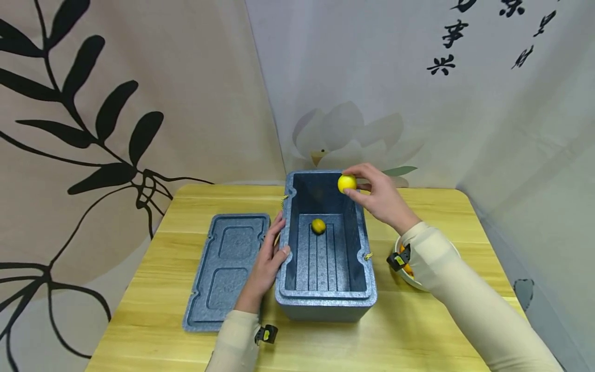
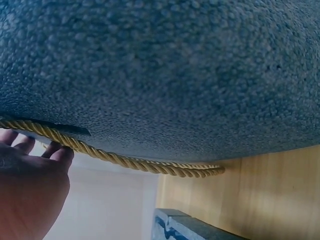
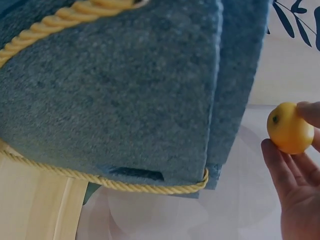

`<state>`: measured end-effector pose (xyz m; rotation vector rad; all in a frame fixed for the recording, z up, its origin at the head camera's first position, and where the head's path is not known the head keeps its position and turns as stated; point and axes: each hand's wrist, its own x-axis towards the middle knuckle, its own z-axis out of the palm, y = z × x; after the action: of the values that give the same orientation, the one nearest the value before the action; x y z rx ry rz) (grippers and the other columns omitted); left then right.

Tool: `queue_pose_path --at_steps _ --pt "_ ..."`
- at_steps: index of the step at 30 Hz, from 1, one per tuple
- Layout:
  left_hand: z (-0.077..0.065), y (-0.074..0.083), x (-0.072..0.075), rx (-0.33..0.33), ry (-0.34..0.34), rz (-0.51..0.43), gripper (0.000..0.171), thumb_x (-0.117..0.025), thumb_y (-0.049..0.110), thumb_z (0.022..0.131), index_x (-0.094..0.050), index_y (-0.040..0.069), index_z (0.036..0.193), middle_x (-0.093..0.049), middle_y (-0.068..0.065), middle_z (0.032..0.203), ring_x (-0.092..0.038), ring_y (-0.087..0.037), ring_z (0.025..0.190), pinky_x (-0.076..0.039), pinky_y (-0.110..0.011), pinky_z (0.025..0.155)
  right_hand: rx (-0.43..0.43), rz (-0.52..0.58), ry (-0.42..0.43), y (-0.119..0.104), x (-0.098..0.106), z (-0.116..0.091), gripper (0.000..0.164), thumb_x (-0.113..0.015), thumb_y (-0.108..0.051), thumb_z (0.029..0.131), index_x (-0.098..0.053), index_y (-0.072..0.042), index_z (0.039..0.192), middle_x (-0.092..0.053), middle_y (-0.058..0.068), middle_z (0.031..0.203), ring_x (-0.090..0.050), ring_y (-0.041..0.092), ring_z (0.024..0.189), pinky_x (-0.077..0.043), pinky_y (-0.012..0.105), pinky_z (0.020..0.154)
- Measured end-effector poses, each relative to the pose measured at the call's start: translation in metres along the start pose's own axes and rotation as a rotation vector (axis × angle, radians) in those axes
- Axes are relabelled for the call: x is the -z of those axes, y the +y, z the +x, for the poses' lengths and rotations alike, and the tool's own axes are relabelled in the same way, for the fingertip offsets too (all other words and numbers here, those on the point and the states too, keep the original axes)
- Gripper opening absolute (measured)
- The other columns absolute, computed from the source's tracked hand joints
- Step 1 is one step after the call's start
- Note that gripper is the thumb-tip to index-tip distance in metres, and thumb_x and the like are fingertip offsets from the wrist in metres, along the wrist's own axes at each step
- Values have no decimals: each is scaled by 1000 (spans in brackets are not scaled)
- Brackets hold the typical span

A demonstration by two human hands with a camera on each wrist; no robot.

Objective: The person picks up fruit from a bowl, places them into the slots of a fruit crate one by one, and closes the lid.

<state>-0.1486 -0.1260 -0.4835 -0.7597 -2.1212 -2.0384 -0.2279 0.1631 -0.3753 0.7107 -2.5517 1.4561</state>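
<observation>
A deep grey-blue foam box (image 1: 325,295) stands lidless on the table, its yellow rope handle (image 2: 165,167) hanging along the side. Thumb and fingertips of my right hand (image 1: 383,199) pinch a small yellow lemon (image 1: 346,183) above the box's far right corner. In the right wrist view, the lemon (image 3: 291,129) shows its dark stem end, apart from the box wall. Another lemon (image 1: 318,226) lies on the ribbed box floor. My left hand (image 1: 268,258) rests against the box's left side, fingers extended; its fingertips are beside the rope in the left wrist view.
The grey-blue lid (image 1: 228,271) lies flat on the wooden table (image 1: 158,289), left of the box. To the right, a pale bowl (image 1: 415,282) with orange fruit is partly hidden under my right forearm. A printed curtain (image 1: 209,93) hangs behind the table.
</observation>
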Motion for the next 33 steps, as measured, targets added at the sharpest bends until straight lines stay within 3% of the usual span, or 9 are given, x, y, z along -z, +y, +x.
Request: queue_pose_path --at_steps 14,24,33 --pt "-1 -1 1 3 -13 16 57 -46 0 97 -28 0 152 -11 -16 162 -8 -31 147 -11 -64 109 55 -19 -43 -3 -6 11 36 -68 -11 92 -61 -7 127 -57 5 123 -56 22 106 -49 43 91" --pt "0 -1 1 -12 -7 23 58 -46 0 96 -28 -2 151 -11 -18 161 -9 -32 147 -13 -67 107 65 -38 -42 -4 -8 17 35 -69 -11 91 -62 -6 125 -58 5 122 -56 22 107 -49 41 91" --pt "0 1 0 -2 -5 39 58 -46 2 96 -29 0 152 -12 -14 162 -9 -32 147 -17 -62 109 89 -56 -47 -3 -10 20 34 -68 -13 92 -62 -6 125 -58 4 122 -57 21 107 -50 39 91"
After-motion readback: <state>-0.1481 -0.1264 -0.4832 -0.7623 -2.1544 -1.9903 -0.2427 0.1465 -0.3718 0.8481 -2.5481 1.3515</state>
